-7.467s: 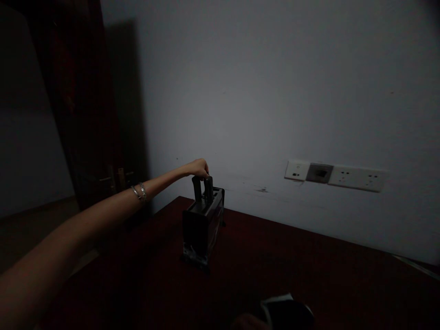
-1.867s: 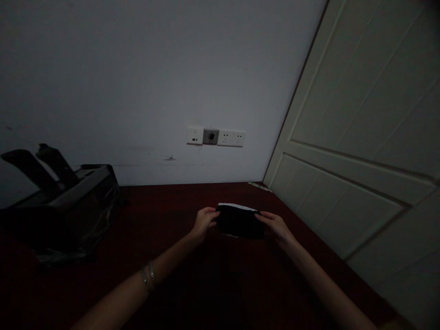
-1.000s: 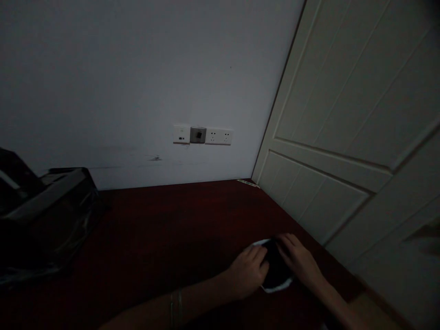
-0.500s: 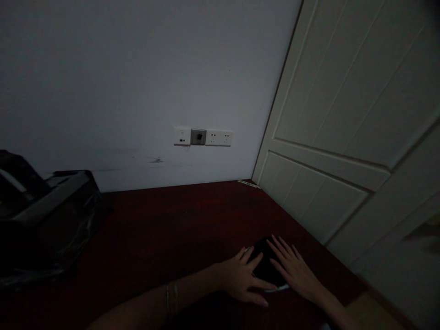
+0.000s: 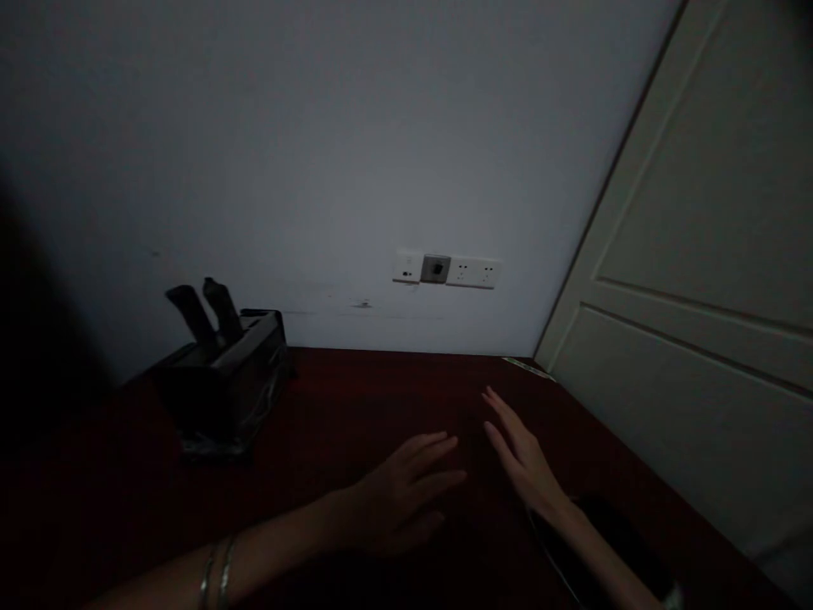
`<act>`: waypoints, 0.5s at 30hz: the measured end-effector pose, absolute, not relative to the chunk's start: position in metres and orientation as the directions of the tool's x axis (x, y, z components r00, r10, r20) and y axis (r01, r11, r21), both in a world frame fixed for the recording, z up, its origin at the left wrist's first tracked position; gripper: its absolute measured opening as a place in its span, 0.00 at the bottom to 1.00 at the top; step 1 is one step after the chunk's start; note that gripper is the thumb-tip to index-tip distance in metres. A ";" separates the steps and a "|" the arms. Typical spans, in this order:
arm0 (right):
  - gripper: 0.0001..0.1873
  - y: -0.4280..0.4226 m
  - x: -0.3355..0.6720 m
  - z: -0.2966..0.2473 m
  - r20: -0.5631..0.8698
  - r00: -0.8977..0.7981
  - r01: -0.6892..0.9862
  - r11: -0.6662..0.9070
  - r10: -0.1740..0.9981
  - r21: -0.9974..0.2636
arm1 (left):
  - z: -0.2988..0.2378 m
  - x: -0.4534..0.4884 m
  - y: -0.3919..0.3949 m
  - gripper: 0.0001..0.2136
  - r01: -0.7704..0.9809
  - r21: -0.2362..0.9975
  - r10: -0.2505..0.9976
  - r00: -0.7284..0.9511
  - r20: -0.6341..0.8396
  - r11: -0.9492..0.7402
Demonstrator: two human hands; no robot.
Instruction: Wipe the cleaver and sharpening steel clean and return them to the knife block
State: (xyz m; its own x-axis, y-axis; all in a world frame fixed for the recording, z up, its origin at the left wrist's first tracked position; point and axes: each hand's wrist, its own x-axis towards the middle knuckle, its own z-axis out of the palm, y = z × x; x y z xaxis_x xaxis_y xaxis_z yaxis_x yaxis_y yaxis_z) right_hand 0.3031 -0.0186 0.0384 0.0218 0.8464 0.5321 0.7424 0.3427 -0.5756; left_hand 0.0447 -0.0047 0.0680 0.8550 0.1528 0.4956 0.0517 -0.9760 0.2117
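Observation:
My left hand (image 5: 400,496) hovers low over the dark red table (image 5: 356,398), fingers stretched out and apart, holding nothing. My right hand (image 5: 522,457) is beside it, also open with straight fingers pointing toward the wall. A dark folded cloth (image 5: 610,542) lies on the table under my right forearm, near the bottom right. A black knife block (image 5: 222,381) with two dark handles sticking up stands at the left by the wall.
A white wall holds a strip of sockets (image 5: 448,271) above the table. A pale panelled door (image 5: 705,322) closes off the right side. The room is very dim, and the far left is in deep shadow.
Both hands have lifted off the dark cloth and moved forward; the cloth now lies behind them under my right forearm. The view has swung left, bringing the knife block in.

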 end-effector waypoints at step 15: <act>0.27 0.142 -0.037 0.073 0.390 -0.113 -0.012 0.391 0.914 -0.920 | 0.171 -0.238 0.099 0.09 0.401 0.725 0.517 -0.515 0.684 -0.560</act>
State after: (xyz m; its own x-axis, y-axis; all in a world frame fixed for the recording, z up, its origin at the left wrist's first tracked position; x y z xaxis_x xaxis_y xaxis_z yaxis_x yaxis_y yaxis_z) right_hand -0.0374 0.1423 0.0735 -0.1127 0.9139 0.3899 -0.0116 0.3912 -0.9202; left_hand -0.2377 0.0995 0.1705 -0.5147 0.5171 0.6839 0.4006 -0.5601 0.7251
